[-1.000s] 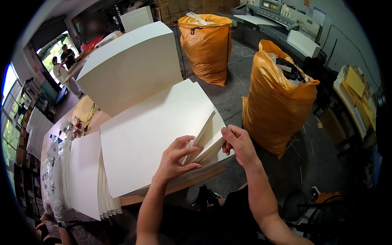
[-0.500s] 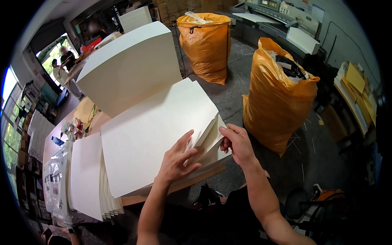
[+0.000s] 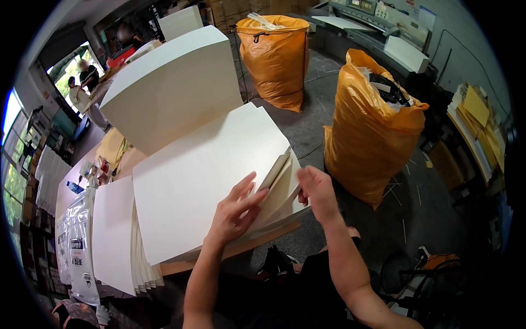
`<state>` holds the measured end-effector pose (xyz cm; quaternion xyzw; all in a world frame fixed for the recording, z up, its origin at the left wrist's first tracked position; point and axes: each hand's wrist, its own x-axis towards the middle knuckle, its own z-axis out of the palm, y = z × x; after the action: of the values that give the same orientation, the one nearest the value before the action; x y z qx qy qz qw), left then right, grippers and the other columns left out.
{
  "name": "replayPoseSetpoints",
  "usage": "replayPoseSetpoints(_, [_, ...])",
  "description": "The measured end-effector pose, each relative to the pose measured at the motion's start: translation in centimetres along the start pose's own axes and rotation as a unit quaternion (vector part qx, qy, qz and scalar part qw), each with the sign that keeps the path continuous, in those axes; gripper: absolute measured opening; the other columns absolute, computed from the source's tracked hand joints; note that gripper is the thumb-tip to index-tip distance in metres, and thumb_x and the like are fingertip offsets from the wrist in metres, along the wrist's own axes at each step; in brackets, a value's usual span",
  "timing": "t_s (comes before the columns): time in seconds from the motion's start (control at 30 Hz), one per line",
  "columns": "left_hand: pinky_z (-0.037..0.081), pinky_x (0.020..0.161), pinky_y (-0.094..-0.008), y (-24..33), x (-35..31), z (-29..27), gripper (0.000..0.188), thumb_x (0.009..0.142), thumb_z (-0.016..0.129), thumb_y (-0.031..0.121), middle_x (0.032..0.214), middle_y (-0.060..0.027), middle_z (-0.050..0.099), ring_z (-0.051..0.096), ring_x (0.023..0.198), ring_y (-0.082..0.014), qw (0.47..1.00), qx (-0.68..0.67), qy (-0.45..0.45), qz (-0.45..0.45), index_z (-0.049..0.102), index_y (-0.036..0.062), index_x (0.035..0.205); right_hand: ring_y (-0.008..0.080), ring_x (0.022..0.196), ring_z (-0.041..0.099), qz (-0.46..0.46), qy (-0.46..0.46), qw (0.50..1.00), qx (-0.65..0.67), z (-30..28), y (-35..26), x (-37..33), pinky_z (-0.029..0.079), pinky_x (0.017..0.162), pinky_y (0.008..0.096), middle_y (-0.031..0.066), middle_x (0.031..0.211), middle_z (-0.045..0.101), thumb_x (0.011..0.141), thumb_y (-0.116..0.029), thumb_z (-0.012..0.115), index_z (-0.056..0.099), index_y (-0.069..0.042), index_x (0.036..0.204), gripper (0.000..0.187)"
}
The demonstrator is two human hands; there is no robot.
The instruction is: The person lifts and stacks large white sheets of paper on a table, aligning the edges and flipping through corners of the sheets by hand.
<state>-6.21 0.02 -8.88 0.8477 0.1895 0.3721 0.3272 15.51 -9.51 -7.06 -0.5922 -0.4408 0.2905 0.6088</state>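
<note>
Two hands were on the job. Left hand [image 3: 234, 213]: fingers spread wide at the curled-up right edge of one white sheet stack [image 3: 192, 186]. Right hand [image 3: 316, 189]: fingers bent at the same edge, motion-blurred; couldn't tell if it gripped a sheet. That stack lay on the worktop [image 3: 131, 162], sheet count unreadable. One tall white stack [image 3: 175, 90] stood behind it, its far side hidden; one fanned stack [image 3: 113, 236] sat left, beside clear plastic packaging [image 3: 81, 247]. Two sacks on the floor, both orange: far sack [image 3: 274, 66], near sack [image 3: 372, 134]. Co-worker [image 3: 76, 313] at lower left: mostly cut off.
</note>
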Motion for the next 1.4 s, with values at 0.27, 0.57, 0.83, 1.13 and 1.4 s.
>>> replayPoseSetpoints(0.27, [0.058, 0.098, -0.0439, 0.2, 0.2, -0.4, 0.047, 0.08, 0.083, 0.008, 0.148, -0.0174, 0.056, 0.066, 0.121, -0.0364, 0.992, 0.104, -0.046, 0.06, 0.071, 0.0227, 0.123, 0.0067, 0.053, 0.05, 0.13, -0.04, 0.963, 0.235, 0.0, -0.7, 0.6, 0.039, 0.05, 0.0235, -0.0033, 0.062, 0.051, 0.102, -0.025, 0.065, 0.052, -0.012, 0.07, 0.037])
replayPoseSetpoints(0.57, [0.06, 0.095, -0.0423, -0.2, 0.1, -0.2, 0.052, 0.075, 0.089, 0.013, 0.146, -0.0142, 0.057, 0.066, 0.122, -0.0348, 0.997, 0.064, -0.017, 0.044, 0.072, 0.0257, 0.123, 0.0072, 0.052, 0.051, 0.107, -0.034, 0.964, 0.241, -0.2, -0.3, 0.1, 0.039, 0.048, 0.0224, -0.0032, 0.06, 0.051, 0.104, -0.025, 0.061, 0.051, -0.011, 0.071, 0.038])
replayPoseSetpoints(0.83, [0.057, 0.101, -0.047, 0.6, 0.2, -0.2, 0.05, 0.078, 0.082, 0.004, 0.147, -0.0192, 0.056, 0.06, 0.131, -0.0389, 0.99, 0.11, -0.063, 0.06, 0.071, 0.0169, 0.125, 0.0078, 0.053, 0.053, 0.113, -0.034, 0.967, 0.225, -0.2, -0.2, 0.5, 0.04, 0.048, 0.0238, -0.0031, 0.059, 0.051, 0.102, -0.027, 0.065, 0.053, -0.01, 0.069, 0.039])
replayPoseSetpoints(1.13, [0.059, 0.096, -0.0446, -0.6, 0.1, 0.0, 0.057, 0.066, 0.094, 0.013, 0.139, -0.0109, 0.063, 0.064, 0.124, -0.034, 0.997, 0.065, -0.027, 0.037, 0.074, 0.0229, 0.119, 0.0232, 0.071, 0.061, -0.208, 0.162, 0.942, -0.209, -0.5, 1.2, -2.9, 0.05, 0.067, 0.0375, 0.0068, 0.075, 0.06, 0.093, -0.023, 0.068, 0.057, -0.008, 0.079, 0.023])
replayPoseSetpoints(1.4, [0.05, 0.111, -0.0475, 0.7, 0.1, 0.5, 0.081, 0.072, 0.089, 0.021, 0.157, -0.014, 0.047, 0.053, 0.138, -0.0357, 0.946, 0.25, -0.138, 0.156, 0.055, 0.0308, 0.146, 0.0339, 0.138, 0.044, -0.133, -0.184, 0.924, -0.309, 0.2, 5.3, -5.3, 0.02, 0.119, 0.0548, 0.0166, 0.127, 0.064, 0.084, -0.026, 0.066, 0.072, -0.01, 0.115, 0.036])
